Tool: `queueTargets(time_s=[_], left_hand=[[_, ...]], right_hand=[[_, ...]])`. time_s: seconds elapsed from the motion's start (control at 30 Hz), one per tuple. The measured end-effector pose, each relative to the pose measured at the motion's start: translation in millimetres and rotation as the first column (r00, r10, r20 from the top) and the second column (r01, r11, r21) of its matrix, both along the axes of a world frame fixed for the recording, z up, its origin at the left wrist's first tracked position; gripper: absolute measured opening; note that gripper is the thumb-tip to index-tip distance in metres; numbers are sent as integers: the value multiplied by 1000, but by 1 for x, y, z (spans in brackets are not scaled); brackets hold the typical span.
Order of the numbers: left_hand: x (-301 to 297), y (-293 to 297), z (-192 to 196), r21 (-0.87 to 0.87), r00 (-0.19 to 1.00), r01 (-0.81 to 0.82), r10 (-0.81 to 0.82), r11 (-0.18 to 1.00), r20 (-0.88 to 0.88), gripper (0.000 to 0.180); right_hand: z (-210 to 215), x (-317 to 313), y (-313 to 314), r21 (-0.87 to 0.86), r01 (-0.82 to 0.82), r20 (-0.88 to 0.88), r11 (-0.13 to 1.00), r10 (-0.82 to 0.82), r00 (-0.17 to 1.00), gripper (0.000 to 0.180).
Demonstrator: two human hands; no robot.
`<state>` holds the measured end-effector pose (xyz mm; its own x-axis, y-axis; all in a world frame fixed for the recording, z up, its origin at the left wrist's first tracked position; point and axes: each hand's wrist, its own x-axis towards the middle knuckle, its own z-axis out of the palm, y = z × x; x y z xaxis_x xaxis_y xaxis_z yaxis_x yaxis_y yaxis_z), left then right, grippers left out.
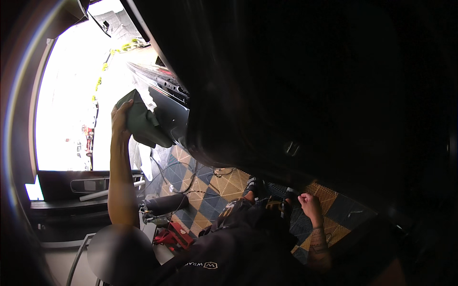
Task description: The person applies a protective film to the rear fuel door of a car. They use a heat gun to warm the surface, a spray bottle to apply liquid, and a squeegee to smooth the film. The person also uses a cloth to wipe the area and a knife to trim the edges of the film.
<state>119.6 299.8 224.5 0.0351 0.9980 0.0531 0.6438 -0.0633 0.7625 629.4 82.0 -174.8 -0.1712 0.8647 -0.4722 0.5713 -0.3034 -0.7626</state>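
My left hand [121, 116] is raised at the left, its thumb closed over the edge of a dark green sheet [143, 119]. The sheet is bent and creased; I cannot tell whether it is cloth or film. Beside it stands a glossy dark vehicle panel [171, 114]; whether the sheet touches it is unclear. Low on the right, my right hand [311, 208] is curled with its fingers drawn together, near my body. What it holds, if anything, does not show.
A large dark vehicle body [267, 95] fills the upper right. Patterned floor tiles [224, 183] lie below, crossed by a black cable [193, 176]. A black cylinder [167, 204] and a red tool case [179, 236] sit at lower left, near a bright doorway [67, 105].
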Motion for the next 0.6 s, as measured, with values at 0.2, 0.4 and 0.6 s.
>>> queueTargets(time_s=[0.2, 0.4, 0.6], left_hand=[[79, 5, 13, -145, 889, -324, 353, 935, 290, 26], [150, -38, 14, -146, 818, -418, 442, 896, 369, 33], [218, -70, 10, -230, 679, -559, 599, 797, 425, 32]], right_hand=[[-12, 14, -20, -34, -27, 154, 999, 32, 988, 31], [-18, 13, -21, 6, -84, 116, 996, 83, 990, 32], [-5, -9, 2, 15, -119, 117, 993, 117, 986, 33]])
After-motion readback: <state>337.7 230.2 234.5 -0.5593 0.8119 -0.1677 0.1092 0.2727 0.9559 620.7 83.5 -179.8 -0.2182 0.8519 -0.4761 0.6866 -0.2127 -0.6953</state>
